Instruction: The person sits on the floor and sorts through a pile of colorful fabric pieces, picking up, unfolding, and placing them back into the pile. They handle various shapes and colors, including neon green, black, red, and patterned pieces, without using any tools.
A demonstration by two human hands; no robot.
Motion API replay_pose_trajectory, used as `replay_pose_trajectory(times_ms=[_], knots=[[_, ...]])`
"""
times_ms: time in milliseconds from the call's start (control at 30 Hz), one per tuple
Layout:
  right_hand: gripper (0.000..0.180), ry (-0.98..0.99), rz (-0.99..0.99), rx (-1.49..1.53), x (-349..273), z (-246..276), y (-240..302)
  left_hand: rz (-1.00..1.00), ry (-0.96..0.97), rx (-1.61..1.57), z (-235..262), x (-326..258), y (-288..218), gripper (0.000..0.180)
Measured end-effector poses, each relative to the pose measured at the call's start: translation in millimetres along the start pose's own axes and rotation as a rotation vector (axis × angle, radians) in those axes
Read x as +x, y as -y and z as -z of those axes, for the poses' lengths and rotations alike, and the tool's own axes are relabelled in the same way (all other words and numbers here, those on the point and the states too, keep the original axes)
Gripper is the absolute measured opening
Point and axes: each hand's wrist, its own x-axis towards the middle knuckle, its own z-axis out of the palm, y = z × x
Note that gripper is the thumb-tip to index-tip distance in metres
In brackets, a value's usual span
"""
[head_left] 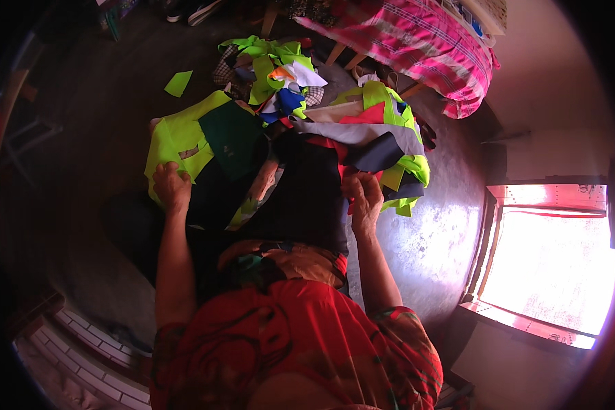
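On the left, my left hand [171, 184] is closed on the edge of a lime-yellow fabric piece [174, 130], which has a small gap in it. A dark green fabric piece [232, 140] lies over its right part. My right hand [363, 197] is closed with its fingertips at a red fabric scrap [352, 176], beside a dark navy piece [376, 154]. Black cloth [307, 184] spreads across my lap between both hands; whether it is clothing or a loose piece, I cannot tell. A grey strip [362, 133] lies beyond the right hand.
A mixed heap of fabric scraps [273, 68] lies on the floor ahead. One lime scrap [178, 83] sits apart on the dark floor [102, 137]. A pink checked cloth [417, 41] hangs over furniture at the far right. Bright light comes through an opening [553, 266] at right.
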Motion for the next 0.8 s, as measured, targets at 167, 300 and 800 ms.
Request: replay_pose_trajectory(times_ms=[167,300,800], knots=[[0.009,-0.165,0.339,-0.547,28.5,15.4,20.5,-0.017,-0.016,0.028,-0.5,-2.2,2.3,0.028],[0.018,-0.195,0.426,-0.810,77.3,15.7,56.0,-0.028,-0.032,0.005,0.6,-1.5,2.3,0.027],[0.027,-0.220,0.574,-1.403,128.7,42.2,35.0,0.005,-0.031,0.027,-2.8,-1.4,-0.3,0.027]])
